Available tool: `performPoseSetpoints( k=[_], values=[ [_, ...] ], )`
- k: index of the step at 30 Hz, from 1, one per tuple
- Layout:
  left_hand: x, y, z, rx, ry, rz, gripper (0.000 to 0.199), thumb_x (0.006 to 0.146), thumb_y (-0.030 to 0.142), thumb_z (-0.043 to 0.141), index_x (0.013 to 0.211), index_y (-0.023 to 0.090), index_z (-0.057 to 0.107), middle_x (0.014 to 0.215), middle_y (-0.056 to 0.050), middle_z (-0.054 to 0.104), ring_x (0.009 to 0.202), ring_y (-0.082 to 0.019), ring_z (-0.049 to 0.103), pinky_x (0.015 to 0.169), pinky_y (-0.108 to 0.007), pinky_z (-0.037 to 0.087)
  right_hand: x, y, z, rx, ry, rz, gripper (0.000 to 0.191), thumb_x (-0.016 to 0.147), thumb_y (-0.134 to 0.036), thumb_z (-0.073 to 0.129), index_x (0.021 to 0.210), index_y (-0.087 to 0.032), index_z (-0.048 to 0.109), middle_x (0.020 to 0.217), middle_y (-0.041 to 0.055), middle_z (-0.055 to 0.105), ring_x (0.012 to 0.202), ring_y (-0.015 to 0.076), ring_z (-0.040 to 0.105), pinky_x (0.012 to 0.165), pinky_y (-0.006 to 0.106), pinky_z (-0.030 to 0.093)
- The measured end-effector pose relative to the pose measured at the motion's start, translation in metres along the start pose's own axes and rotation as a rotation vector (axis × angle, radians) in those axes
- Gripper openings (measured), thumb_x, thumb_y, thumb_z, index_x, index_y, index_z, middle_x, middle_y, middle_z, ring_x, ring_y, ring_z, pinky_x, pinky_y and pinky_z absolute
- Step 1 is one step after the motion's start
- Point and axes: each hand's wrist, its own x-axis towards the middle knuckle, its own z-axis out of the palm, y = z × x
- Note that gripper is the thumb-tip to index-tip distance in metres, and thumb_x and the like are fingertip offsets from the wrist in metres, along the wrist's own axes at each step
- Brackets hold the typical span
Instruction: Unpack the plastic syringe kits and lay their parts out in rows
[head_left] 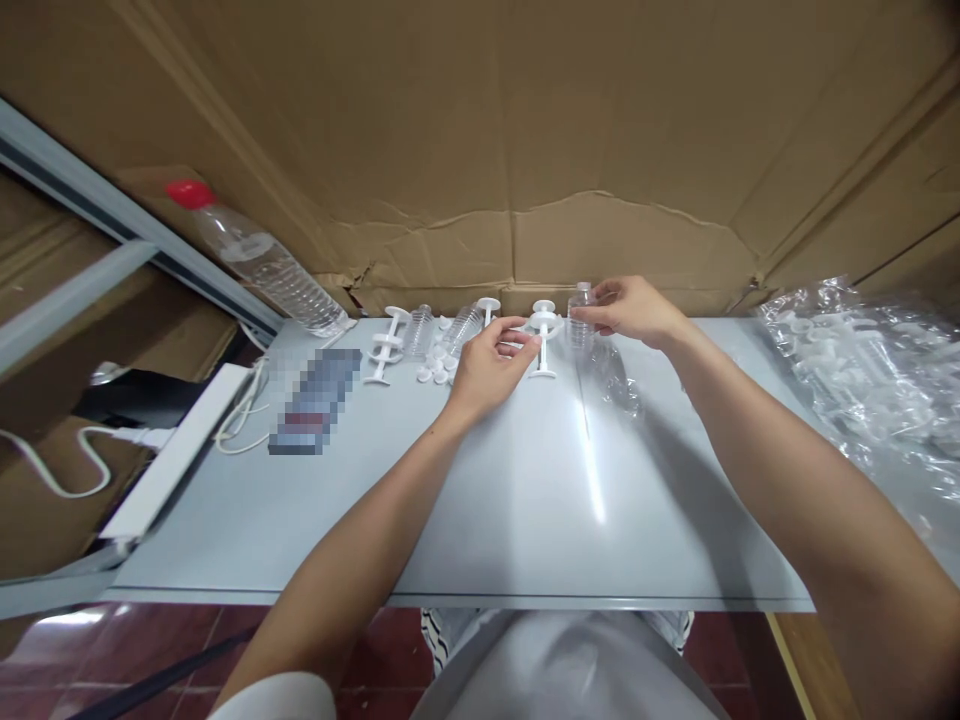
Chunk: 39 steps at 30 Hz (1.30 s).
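My right hand (626, 308) pinches a small clear plastic bottle (580, 325) between thumb and fingers, upright near the back of the table. Beside a white plastic piece with round discs on a stem (543, 345) is my left hand (495, 368), fingers slightly curled and apart. Its thumb tip comes close to the stem; whether they touch I cannot tell. Left of that hand lie more clear bottles (418, 332), small white caps (435, 371) and another white disc-and-stem piece (387, 347). A further such piece (488, 308) shows partly behind my left fingers.
Crumpled clear plastic (621, 378) lies below the right hand. At the right is a clear bag of white parts (862, 370). A large red-capped water bottle (277, 270), a blurred-out flat object (315, 402) and a white power strip (176, 450) stand left. Cardboard (600, 130) walls the back.
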Motion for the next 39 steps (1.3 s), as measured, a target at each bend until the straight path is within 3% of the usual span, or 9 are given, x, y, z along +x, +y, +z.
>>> performPoseSetpoints(
  k=[4, 9, 17, 21, 26, 35, 39],
  values=[
    [-0.003, -0.005, -0.003, -0.010, -0.007, -0.033, 0.040, 0.090, 0.038, 0.076, 0.123, 0.019, 0.068, 0.108, -0.007, 0.077, 0.086, -0.017, 0.072, 0.080, -0.030, 0.057, 0.001, 0.006, 0.001, -0.054, -0.002, -0.032, 0.046, 0.073, -0.036, 0.093, 0.106, -0.015, 0.068, 0.093, 0.0067, 0.076, 0.071, 0.0149, 0.068, 0.065, 0.027, 0.052],
    [-0.003, -0.005, -0.004, -0.050, -0.014, -0.003, 0.040, 0.088, 0.038, 0.078, 0.123, 0.020, 0.068, 0.104, -0.006, 0.077, 0.085, -0.016, 0.072, 0.080, -0.028, 0.057, 0.006, 0.009, 0.007, -0.029, -0.019, -0.072, 0.041, 0.073, -0.029, 0.091, 0.104, -0.016, 0.066, 0.103, 0.0088, 0.077, 0.087, 0.0181, 0.070, 0.072, 0.027, 0.054],
    [-0.006, -0.006, -0.006, -0.061, -0.022, -0.018, 0.042, 0.088, 0.040, 0.078, 0.123, 0.019, 0.068, 0.101, -0.005, 0.077, 0.086, -0.016, 0.073, 0.082, -0.029, 0.057, -0.001, 0.002, 0.007, -0.084, -0.027, -0.094, 0.037, 0.074, -0.021, 0.088, 0.101, -0.016, 0.064, 0.106, 0.0072, 0.076, 0.091, 0.0170, 0.068, 0.079, 0.026, 0.051],
    [-0.005, -0.007, -0.006, -0.069, -0.027, -0.005, 0.041, 0.088, 0.041, 0.078, 0.122, 0.020, 0.069, 0.101, -0.005, 0.077, 0.088, -0.017, 0.074, 0.081, -0.029, 0.058, 0.001, 0.001, 0.004, -0.105, -0.002, -0.085, 0.036, 0.075, -0.033, 0.088, 0.098, -0.017, 0.067, 0.095, 0.0052, 0.075, 0.081, 0.0161, 0.066, 0.072, 0.026, 0.049],
    [-0.007, -0.006, -0.006, -0.074, -0.034, 0.000, 0.040, 0.088, 0.041, 0.078, 0.121, 0.020, 0.070, 0.099, -0.005, 0.078, 0.084, -0.016, 0.073, 0.079, -0.028, 0.058, 0.008, 0.000, 0.004, -0.178, -0.066, 0.016, 0.039, 0.083, -0.052, 0.081, 0.072, -0.019, 0.065, 0.070, 0.0039, 0.067, 0.068, 0.0155, 0.061, 0.067, 0.027, 0.050],
    [-0.011, -0.003, -0.006, -0.036, -0.046, -0.015, 0.038, 0.089, 0.040, 0.076, 0.122, 0.021, 0.070, 0.099, -0.004, 0.078, 0.083, -0.016, 0.073, 0.079, -0.028, 0.058, 0.012, 0.001, 0.013, -0.233, -0.136, 0.118, 0.050, 0.088, -0.049, 0.078, 0.057, -0.021, 0.051, 0.056, 0.0002, 0.056, 0.052, 0.0117, 0.049, 0.058, 0.028, 0.044],
    [-0.010, -0.005, -0.007, -0.016, -0.052, -0.018, 0.036, 0.089, 0.040, 0.076, 0.120, 0.022, 0.070, 0.099, -0.004, 0.079, 0.083, -0.016, 0.073, 0.078, -0.029, 0.057, 0.013, 0.005, 0.013, -0.257, -0.154, 0.132, 0.045, 0.087, -0.051, 0.079, 0.062, -0.021, 0.056, 0.060, 0.0011, 0.060, 0.056, 0.0135, 0.053, 0.059, 0.028, 0.044]
  ],
)
